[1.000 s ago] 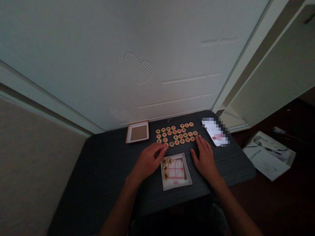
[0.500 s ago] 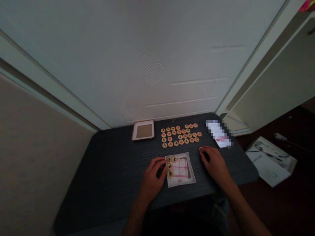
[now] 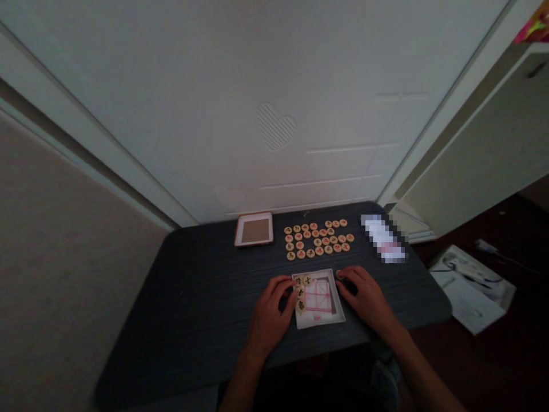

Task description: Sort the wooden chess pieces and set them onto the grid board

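A shallow white box lies near the table's front edge, with a pink-lined sheet inside. Several Chinese chess pieces with black characters sit along its left and top-left inside. At the box's left rim is my left hand, finger and thumb curled against it beside those pieces. My right hand pinches one chess piece just outside the box's upper right corner. Farther back, more chess pieces, marked in red and black, lie in rows with a few gaps.
A brown-edged box lid lies on the dark table at the back left. A pixelated phone-like object is at the back right. White wall panels stand behind. On the floor at right is an open white box with cables.
My right hand has moved left toward the white box with the chess piece. My left hand stays at the box's left rim. The view has shifted slightly.
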The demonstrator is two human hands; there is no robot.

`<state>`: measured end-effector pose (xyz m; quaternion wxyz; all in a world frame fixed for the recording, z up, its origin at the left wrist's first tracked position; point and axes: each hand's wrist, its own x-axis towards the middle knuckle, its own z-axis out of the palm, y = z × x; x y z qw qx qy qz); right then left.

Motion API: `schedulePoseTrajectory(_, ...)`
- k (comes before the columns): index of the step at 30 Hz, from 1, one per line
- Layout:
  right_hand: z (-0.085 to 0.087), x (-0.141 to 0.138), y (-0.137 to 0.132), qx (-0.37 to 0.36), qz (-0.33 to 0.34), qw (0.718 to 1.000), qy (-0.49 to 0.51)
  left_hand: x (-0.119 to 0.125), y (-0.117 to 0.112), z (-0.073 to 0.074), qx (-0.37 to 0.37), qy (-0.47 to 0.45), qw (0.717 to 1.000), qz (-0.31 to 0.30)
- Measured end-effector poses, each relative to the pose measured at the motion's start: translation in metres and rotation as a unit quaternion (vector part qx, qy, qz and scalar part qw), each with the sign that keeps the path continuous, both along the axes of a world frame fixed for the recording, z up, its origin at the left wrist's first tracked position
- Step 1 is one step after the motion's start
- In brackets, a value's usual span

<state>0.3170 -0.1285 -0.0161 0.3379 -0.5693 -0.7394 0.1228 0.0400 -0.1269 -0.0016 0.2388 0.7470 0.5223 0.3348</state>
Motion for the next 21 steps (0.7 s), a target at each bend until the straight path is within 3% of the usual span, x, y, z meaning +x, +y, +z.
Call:
schedulePoseTrajectory(8,-0.006,0.007,0.006,0.008,-0.023,1.000,-0.010,0.000,0.000,-0.002,0.005,-0.007,1.000,0.003)
schedulePoseTrajectory(15,0.005,0.000,0.005,0.018,-0.032,0.999,0.036,-0.001,0.001,-0.001,0.002,-0.010,1.000,-0.004)
schedulePoseTrajectory(21,0.026,-0.028,-0.003,0.007,0.066,0.997,0.049,0.000,0.000,-0.001,0.000,-0.008,1.000,-0.010)
